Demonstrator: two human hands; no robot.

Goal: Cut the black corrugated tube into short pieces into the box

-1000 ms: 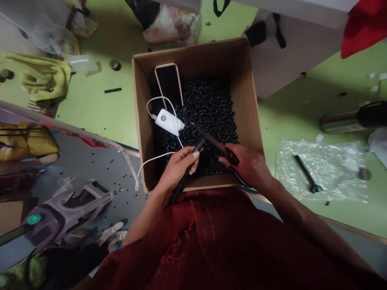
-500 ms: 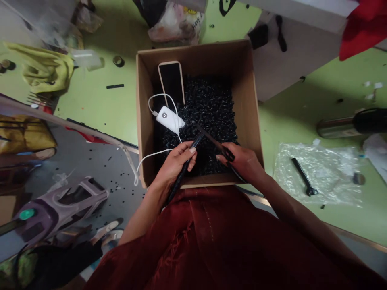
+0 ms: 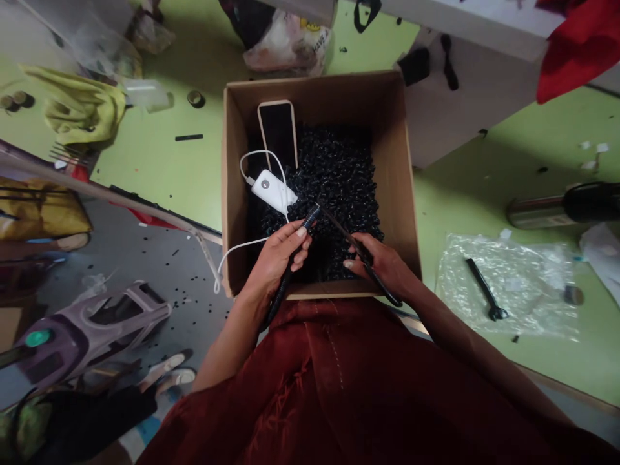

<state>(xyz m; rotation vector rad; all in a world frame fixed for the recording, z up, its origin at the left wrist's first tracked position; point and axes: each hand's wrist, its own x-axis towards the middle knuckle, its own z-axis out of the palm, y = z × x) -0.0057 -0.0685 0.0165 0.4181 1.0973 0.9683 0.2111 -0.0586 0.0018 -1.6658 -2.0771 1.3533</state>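
Observation:
My left hand is closed around a long black ribbed strip, whose tip points up into the cardboard box. In my right hand are black scissors, their blades reaching toward the strip's tip. Whether the blades touch the strip is too small to tell. A heap of small black pieces fills the box floor under both hands. A phone with a light rim leans at the back left inside. Beside it lies a white power bank with a white cable.
Right of the box, a clear plastic bag carries a black tool, near a metal flask. A yellow cloth and a tape roll lie left. A purple-grey stool and a person's feet show lower left.
The scissors have swung slightly, with more of their handle showing below my right hand. My left hand and the strip have shifted slightly left. The whole view has moved a little.

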